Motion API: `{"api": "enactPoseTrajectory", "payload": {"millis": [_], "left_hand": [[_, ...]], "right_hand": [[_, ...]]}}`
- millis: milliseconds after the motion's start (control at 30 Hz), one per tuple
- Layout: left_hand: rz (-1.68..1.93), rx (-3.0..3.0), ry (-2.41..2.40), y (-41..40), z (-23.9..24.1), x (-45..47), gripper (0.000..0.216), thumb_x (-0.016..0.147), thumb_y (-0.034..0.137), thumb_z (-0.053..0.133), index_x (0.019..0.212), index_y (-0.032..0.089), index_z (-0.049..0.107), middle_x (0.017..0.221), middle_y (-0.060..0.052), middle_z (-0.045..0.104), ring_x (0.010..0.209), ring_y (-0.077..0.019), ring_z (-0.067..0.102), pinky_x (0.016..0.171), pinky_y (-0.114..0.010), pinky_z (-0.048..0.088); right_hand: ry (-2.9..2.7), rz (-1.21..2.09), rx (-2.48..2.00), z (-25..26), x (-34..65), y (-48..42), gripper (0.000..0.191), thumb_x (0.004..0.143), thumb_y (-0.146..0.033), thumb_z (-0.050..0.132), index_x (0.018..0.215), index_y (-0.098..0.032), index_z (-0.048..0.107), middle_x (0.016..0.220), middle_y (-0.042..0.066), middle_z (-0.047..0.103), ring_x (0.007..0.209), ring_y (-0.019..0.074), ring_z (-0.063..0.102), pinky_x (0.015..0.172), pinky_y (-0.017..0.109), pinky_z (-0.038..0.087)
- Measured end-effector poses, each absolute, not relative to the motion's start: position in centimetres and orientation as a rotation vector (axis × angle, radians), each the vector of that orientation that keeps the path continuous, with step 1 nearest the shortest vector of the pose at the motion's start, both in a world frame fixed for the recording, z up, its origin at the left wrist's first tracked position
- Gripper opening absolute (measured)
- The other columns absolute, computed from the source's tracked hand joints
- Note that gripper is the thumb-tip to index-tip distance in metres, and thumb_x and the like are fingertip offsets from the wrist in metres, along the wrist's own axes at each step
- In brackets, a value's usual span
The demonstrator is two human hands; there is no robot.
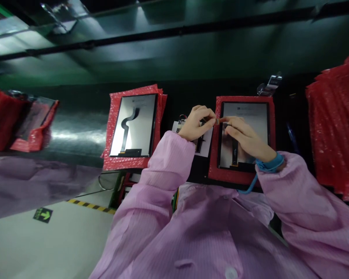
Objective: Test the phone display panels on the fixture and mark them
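My left hand [197, 123] pinches the small connector end [217, 121] of a flex cable, just over the left edge of a display panel [254, 116]. From the other side, my right hand [246, 136] reaches across the panel, its index fingertip at the same connector and its thumb bent below. The dark flex cable [235, 153] rises from the panel's lower edge and passes under my right hand, which hides its middle. Beneath the panel lies a red bubble-wrap bag [213, 172]. A blue wrist strap [270, 162] with a coiled cord circles my right wrist.
Left of my hands, another display panel [144, 126] with a curved flex cable rests on red bubble wrap [111, 128]. Behind my left hand is a white sheet [206, 145] with dark parts. Red bags [334, 128] are stacked at right. A co-worker's sleeve [37, 182] enters from the left.
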State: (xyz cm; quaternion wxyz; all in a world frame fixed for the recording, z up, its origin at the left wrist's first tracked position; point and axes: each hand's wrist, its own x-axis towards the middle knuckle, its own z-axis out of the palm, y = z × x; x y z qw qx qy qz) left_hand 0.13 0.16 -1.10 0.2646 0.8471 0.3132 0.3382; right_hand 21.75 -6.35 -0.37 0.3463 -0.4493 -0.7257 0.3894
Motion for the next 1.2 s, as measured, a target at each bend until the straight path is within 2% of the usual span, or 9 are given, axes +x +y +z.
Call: {"api": "enactPoseTrajectory", "payload": {"millis": [133, 367, 500, 633, 1200], "left_hand": [[0.817, 2.392, 0.898, -0.21, -1.16, 0.38, 0.015, 0.089, 0.026, 0.052, 0.075, 0.022, 0.055, 0.074, 0.000, 0.064, 0.077, -0.0192, 0.059, 0.097, -0.045, 0.039], [0.747, 2.435, 0.888, -0.56, -1.22, 0.49, 0.013, 0.087, 0.022, 0.051, 0.075, 0.022, 0.055, 0.075, 0.000, 0.066, 0.078, -0.0198, 0.059, 0.093, -0.043, 0.037], [0.733, 2.435, 0.858, -0.60, -1.26, 0.49, 0.012, 0.086, 0.020, 0.050, 0.076, 0.022, 0.055, 0.076, 0.000, 0.066, 0.079, -0.0198, 0.060, 0.094, -0.042, 0.038], [0.706, 2.435, 0.853, -0.69, -1.33, 0.55, 0.011, 0.086, 0.019, 0.050, 0.077, 0.022, 0.057, 0.077, 0.000, 0.066, 0.080, -0.0199, 0.060, 0.095, -0.042, 0.038], [0.699, 2.431, 0.819, -0.78, -1.25, 0.56, 0.012, 0.086, 0.019, 0.050, 0.076, 0.022, 0.054, 0.076, 0.000, 0.064, 0.080, -0.0201, 0.061, 0.095, -0.043, 0.039]], "right_hand": [[-2.071, 0.832, -1.159, -0.60, 21.59, -5.99, 0.036, 0.099, -0.049, 0.050, 0.075, -0.022, 0.049, 0.108, 0.009, 0.068, 0.108, 0.0261, 0.056, 0.105, 0.049, 0.043], [-2.136, 0.803, -1.139, -0.73, 21.52, -6.33, 0.032, 0.104, -0.038, 0.031, 0.083, -0.023, 0.049, 0.099, 0.008, 0.061, 0.098, 0.0233, 0.049, 0.101, 0.045, 0.041], [-2.132, 0.706, -1.164, -0.79, 21.46, -6.27, 0.027, 0.100, -0.037, 0.043, 0.081, -0.023, 0.057, 0.105, 0.007, 0.068, 0.103, 0.0253, 0.054, 0.100, 0.048, 0.040], [-2.057, 0.638, -1.210, -0.93, 21.28, -6.20, 0.025, 0.096, -0.038, 0.053, 0.079, -0.023, 0.063, 0.102, 0.006, 0.073, 0.101, 0.0259, 0.059, 0.097, 0.048, 0.043], [-2.037, 0.602, -1.235, -0.91, 21.24, -6.08, 0.025, 0.098, -0.036, 0.051, 0.079, -0.023, 0.062, 0.094, 0.005, 0.074, 0.093, 0.0241, 0.062, 0.091, 0.044, 0.047]]}}
